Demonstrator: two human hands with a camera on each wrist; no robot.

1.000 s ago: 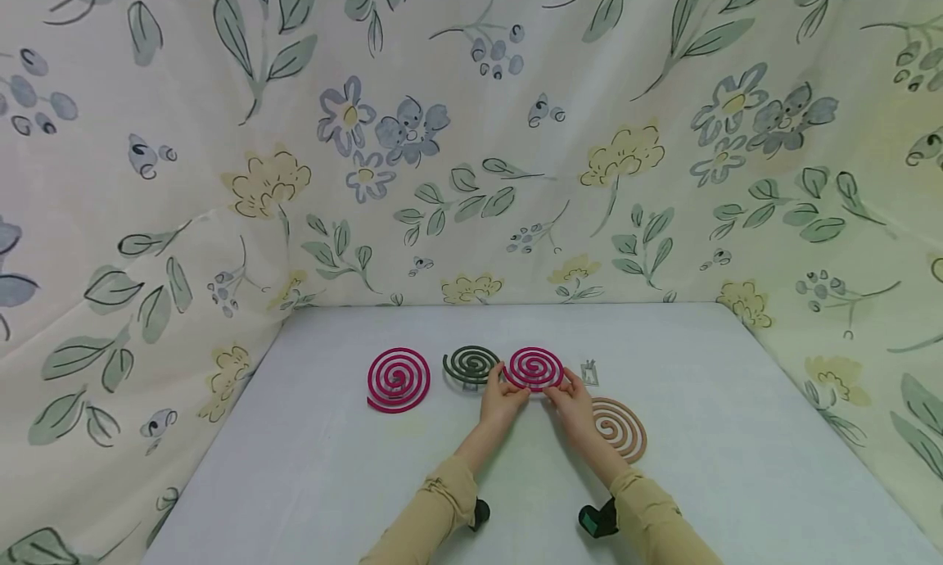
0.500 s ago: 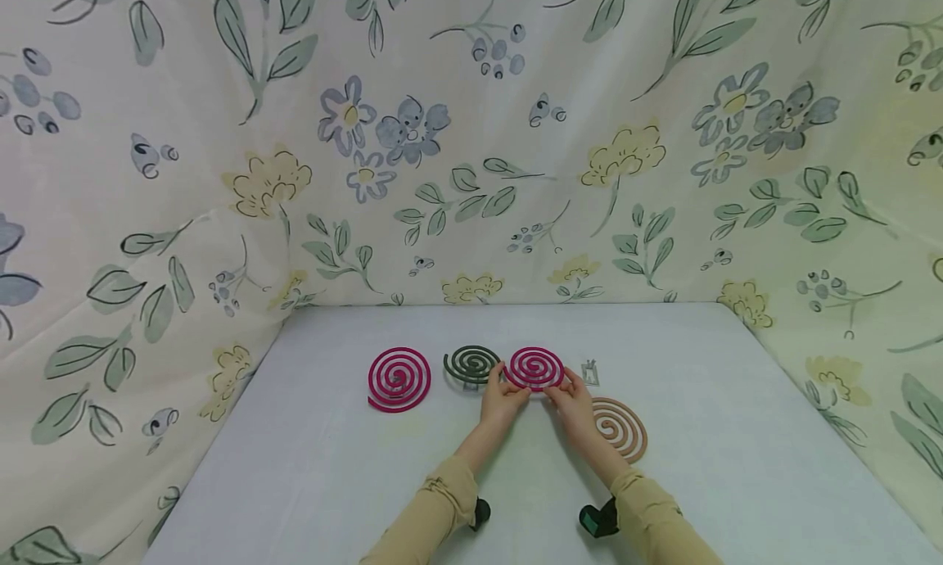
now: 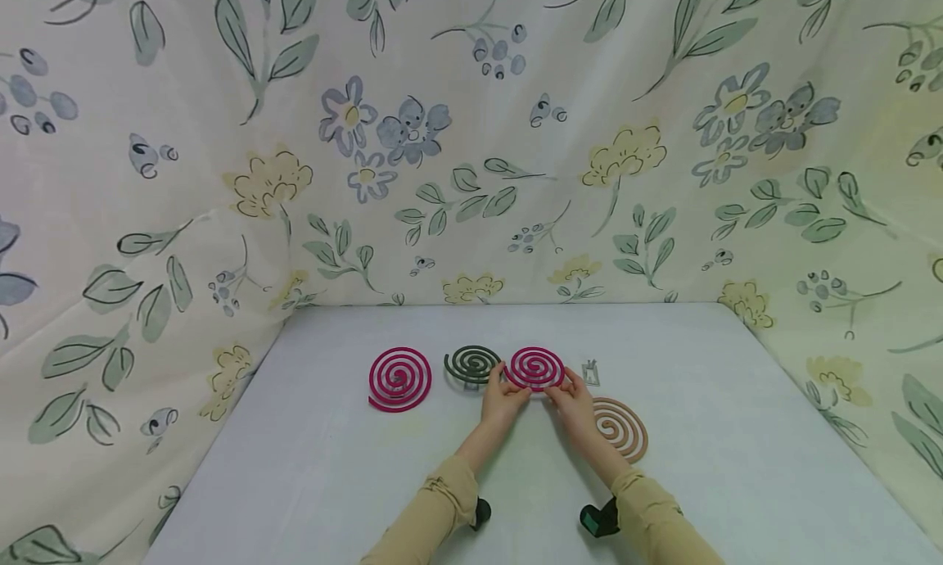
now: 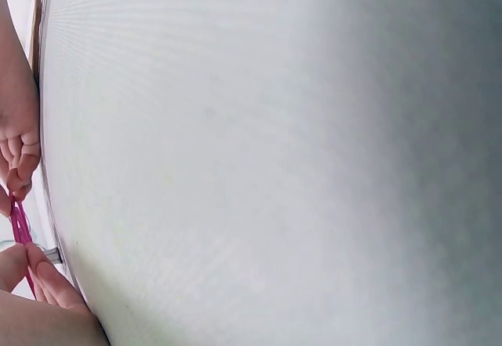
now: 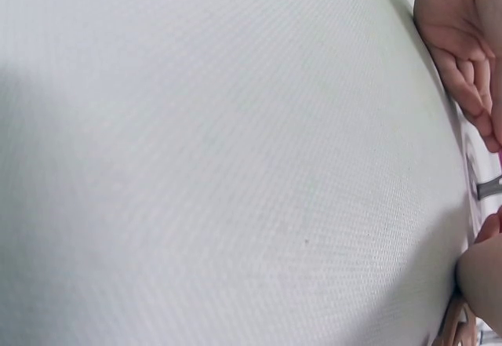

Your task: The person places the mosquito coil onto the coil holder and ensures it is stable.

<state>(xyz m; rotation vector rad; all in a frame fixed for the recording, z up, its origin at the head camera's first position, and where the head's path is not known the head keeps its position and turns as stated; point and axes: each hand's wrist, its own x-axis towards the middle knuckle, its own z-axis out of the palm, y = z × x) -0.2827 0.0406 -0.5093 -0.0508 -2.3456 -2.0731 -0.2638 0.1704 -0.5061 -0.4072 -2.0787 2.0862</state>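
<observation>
A magenta mosquito coil (image 3: 535,368) is held level by its near edge in both hands. My left hand (image 3: 504,401) pinches its left near side, and my right hand (image 3: 574,403) pinches the right near side. In the left wrist view the magenta coil appears edge-on between the fingers, close over the table. A small metal stand (image 5: 489,187) shows beneath it in the right wrist view. Just left of my left fingertips, a dark green coil (image 3: 473,363) sits raised on its own stand.
Further left is another magenta coil (image 3: 399,378) over a metal stand. A tan coil (image 3: 624,428) lies partly hidden behind my right forearm. Beyond my right hand, a bare metal stand (image 3: 591,373) lies on the white table (image 3: 295,467). Floral cloth (image 3: 471,221) hangs behind.
</observation>
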